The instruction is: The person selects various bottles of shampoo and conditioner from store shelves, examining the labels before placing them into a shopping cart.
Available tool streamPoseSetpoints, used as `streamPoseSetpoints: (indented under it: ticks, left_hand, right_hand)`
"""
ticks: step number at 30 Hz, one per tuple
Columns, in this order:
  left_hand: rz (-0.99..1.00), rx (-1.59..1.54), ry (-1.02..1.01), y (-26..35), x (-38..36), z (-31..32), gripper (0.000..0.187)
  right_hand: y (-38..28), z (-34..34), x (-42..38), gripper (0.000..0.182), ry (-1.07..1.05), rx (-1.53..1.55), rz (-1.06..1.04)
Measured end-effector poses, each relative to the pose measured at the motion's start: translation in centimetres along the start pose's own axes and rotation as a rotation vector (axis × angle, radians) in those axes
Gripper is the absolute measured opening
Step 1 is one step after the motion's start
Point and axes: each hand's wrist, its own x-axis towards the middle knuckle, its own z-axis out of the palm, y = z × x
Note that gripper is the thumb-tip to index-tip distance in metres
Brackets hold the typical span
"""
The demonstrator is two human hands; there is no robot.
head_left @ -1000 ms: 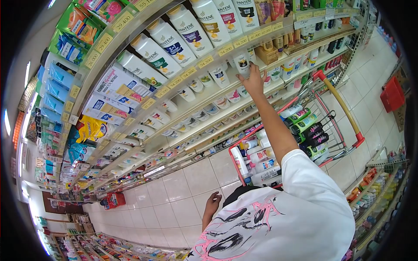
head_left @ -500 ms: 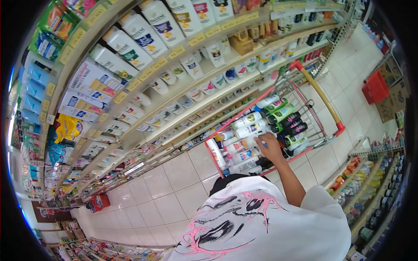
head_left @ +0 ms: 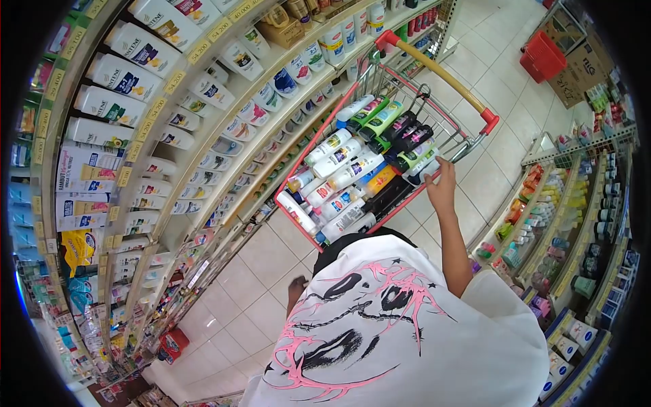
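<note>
your right hand (head_left: 442, 190) is reaching into the wire trolley (head_left: 468, 139).
fingers are spreading over smooth plastic bottles (head_left: 352, 178), gripping nothing; left hand (head_left: 296, 290) is hanging mostly hidden, grip unclear.

The word PANTENE is showing on the tall white plastic shampoo bottles (head_left: 125, 71) standing on the upper shelf. A yellow paper price tag (head_left: 198, 49) on the shelf edge is reading 54.200, and another yellow tag (head_left: 241, 10) beside it is reading 45.200. Other labels are too small to read.
</note>
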Motion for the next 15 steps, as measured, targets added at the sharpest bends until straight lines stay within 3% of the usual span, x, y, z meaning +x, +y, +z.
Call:
streamPoseSetpoints:
  ticks: [1,2,6,10,12,14,15]
  left_hand:
    - [-0.346,-0.385,0.014,9.0,0.4,-3.4,0.041]
    - [-0.578,-0.626,0.075,12.9,1.5,-5.1,0.038]
    - [-0.538,-0.653,0.119,16.4,2.9,-6.1,0.036]
    - [-0.477,-0.719,0.139,14.6,1.5,-4.4,0.032]
    - [-0.474,-0.718,0.134,14.3,0.2,-3.9,0.030]
    - [-0.486,-0.657,0.090,14.1,-0.4,-3.6,0.029]
    - [-0.486,-0.686,0.126,13.9,-0.6,-3.3,0.028]
  right_hand:
    - [-0.5,0.6,-0.3,0.057,-0.059,-0.147,0.030]
    - [-0.8,1.1,-0.4,0.060,-0.119,-0.294,0.058]
    - [-0.9,3.1,-0.7,0.066,-0.180,-0.540,0.064]
    - [-2.8,3.5,-0.2,0.062,-0.140,-0.465,0.022]
    - [-3.8,4.1,0.3,0.059,-0.178,-0.259,-0.270]
    - [-3.2,6.5,0.7,0.056,-0.423,-0.047,-0.391]
    - [-4.2,7.0,0.8,0.056,-0.499,-0.103,-0.491]
